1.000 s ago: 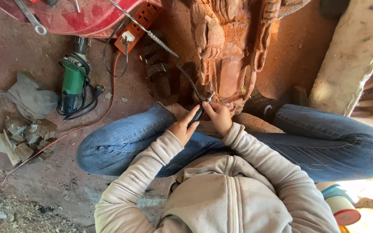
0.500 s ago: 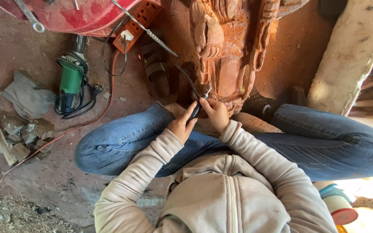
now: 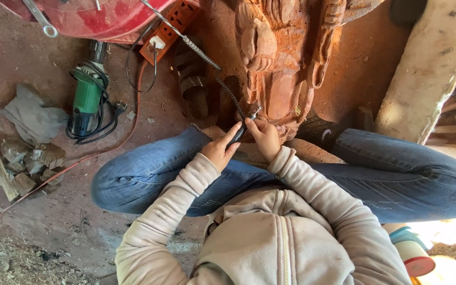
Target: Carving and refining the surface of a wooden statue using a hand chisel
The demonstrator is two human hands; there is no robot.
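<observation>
Head view looks down as the left hand point(image 3: 218, 152) grips the black rotary handpiece point(image 3: 238, 133) like a pen, its tip on the wooden carving point(image 3: 281, 68) between the knees, while the right hand point(image 3: 264, 138), fingers curled, braces it for control.

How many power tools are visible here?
2: a green grinder lying on the floor at left, and a flexible-shaft handpiece held in the left hand against the carving. Others may be hidden.
</observation>
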